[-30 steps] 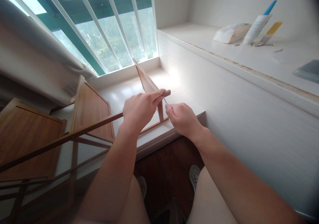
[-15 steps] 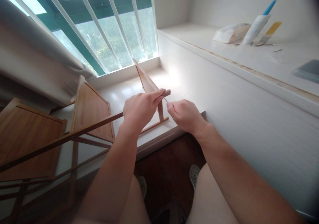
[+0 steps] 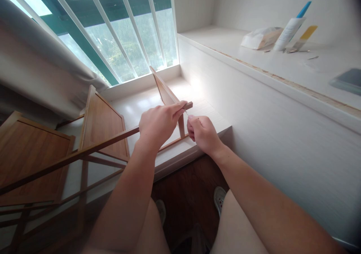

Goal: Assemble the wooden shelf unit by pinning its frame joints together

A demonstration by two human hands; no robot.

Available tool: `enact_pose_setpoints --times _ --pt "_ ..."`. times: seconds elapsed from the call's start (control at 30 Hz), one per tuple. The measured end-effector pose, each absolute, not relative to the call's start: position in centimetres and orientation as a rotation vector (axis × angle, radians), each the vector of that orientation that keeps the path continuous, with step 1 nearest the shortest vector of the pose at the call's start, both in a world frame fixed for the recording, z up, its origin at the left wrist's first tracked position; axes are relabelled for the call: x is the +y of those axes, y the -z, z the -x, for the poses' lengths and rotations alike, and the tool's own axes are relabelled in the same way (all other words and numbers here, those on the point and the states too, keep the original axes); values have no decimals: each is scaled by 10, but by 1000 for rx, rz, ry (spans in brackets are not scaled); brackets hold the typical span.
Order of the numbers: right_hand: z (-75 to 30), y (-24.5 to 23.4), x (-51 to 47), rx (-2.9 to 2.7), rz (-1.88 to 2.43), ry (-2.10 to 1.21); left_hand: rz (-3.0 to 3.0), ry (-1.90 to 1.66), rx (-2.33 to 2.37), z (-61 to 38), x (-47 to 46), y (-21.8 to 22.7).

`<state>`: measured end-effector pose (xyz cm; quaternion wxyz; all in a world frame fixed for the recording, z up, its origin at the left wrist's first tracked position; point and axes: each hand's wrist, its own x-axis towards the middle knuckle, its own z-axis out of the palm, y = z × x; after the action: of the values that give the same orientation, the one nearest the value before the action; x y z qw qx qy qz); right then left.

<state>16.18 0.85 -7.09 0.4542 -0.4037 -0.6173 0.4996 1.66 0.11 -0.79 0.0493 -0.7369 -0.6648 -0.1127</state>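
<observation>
two at once: clasps a wooden rail (image 3: 107, 142) near its end in the left grip (image 3: 162, 120); pinches a thin metal tool (image 3: 186, 112) in the right grip (image 3: 204, 133), just beside the left; faces a wooden panel (image 3: 166, 91) beyond both.

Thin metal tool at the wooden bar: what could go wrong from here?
The thin metal tool in the right hand might slip and jab the left hand, whose fingertips grip the wooden bar right beside it.
The bar might twist under uneven force, since the left hand alone is seen steadying it near its end.
The tool could scratch the wood if it skids.
</observation>
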Motion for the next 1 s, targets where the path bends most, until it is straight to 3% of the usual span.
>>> enact_pose_setpoints --times 0.7,1.0 --pt "-150 62 0 -882 682 -1823 2232 341 -2007 -17 1 8" --pt "-159 50 -8 -1040 848 -1676 2247 344 -1995 -16 1 8"
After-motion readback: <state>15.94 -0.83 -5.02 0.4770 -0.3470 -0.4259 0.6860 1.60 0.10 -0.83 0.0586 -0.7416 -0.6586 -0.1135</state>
